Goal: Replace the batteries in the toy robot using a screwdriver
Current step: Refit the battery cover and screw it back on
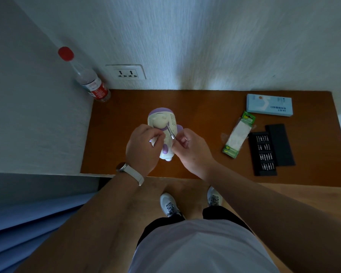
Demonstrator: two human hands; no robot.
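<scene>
One wide head-worn view, live from standing height, looking steeply down and slightly forward, close over the left hand (142,144) and right hand (189,148) mid-frame above the tabletop (205,115), wall (205,46) bowing across the top, shoes (169,205) and floor (187,186) below.

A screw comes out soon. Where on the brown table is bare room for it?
Free: between the white plastic toy robot and green battery pack; also between toy and clear plastic bottle. Crowded: right end, blue box, black bit case.

Dim, bluish light, brightest on the wall; wide-angle bending at the edges
</scene>
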